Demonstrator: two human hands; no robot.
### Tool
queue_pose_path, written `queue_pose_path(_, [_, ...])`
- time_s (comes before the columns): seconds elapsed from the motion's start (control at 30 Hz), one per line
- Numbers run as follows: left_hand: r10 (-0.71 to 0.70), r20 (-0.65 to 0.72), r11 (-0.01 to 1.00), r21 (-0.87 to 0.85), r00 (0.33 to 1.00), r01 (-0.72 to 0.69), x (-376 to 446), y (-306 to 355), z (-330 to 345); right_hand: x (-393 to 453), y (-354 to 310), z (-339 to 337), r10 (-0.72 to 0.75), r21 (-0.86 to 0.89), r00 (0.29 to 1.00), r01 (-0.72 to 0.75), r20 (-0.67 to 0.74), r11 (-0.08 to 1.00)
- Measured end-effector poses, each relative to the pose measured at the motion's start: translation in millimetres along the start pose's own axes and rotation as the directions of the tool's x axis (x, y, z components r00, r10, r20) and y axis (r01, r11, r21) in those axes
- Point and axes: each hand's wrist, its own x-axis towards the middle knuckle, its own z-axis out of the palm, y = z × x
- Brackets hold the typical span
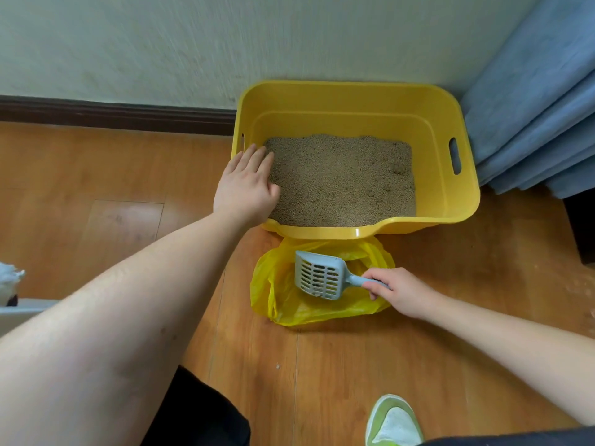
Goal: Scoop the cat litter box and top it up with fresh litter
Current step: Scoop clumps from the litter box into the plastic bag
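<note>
From my remote seat, the head view looks down on a yellow litter box set on a wood floor against a pale wall, with folded blue fabric just beside its right end. Tan litter covers the bottom of the box, its surface uneven, with a small hollow near the right side. My left hand rests on the box's left near rim, fingers straight and lying together, their tips reaching over onto the inner wall at the litter's edge. My right hand grips the handle of a pale blue slotted scoop, fingers curled round it; the scoop's head is held over the open mouth of a yellow plastic bag that lies crumpled on the floor, touching the box's low front lip. A few dark bits show through the scoop's slots, too small to tell apart. A green-and-white shoe shows at the lower edge, and something white sits at the far left, cut off by the frame.
</note>
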Motion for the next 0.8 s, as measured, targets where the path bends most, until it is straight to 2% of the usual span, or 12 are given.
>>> queue_pose_path(0.17, [0.002, 0.002, 1.0, 0.001, 1.0, -0.002, 0.4, 0.1, 0.2, 1.1, -7.6, -5.4, 0.007, 0.118, 1.0, -0.006, -0.008, 0.993])
queue_pose_path(0.3, [0.009, 0.002, 1.0, 0.001, 1.0, -0.009, 0.3, 0.4, 0.4, -0.9, -6.5, -5.5, -0.036, 0.138, 0.998, 0.043, -0.053, 0.99])
queue_pose_path(0.4, [0.012, -0.006, 1.0, 0.005, 1.0, -0.012, 0.9, -0.1, 1.9, -1.8, -9.0, -7.8, -0.094, 0.109, 0.979, 0.115, -0.18, 0.987])
queue_pose_path(0.6, [0.069, 0.024, 0.995, 0.066, 0.997, -0.07, -0.1, -0.9, 1.9, 0.5, -34.3, -46.0, -0.113, 0.09, 0.888, 0.171, -0.446, 0.981])
queue_pose_path(0.7, [0.091, 0.044, 0.992, 0.088, 0.995, -0.094, -0.1, -0.8, 0.6, 2.6, -49.0, -78.2, -0.084, 0.019, 0.859, 0.108, -0.505, 0.994])
queue_pose_path(0.8, [0.177, 0.058, 0.98, 0.084, 0.982, -0.181, 0.2, -0.2, -0.8, 5.9, -55.7, -106.1, 0.062, -0.128, 0.886, -0.136, -0.46, 0.982])
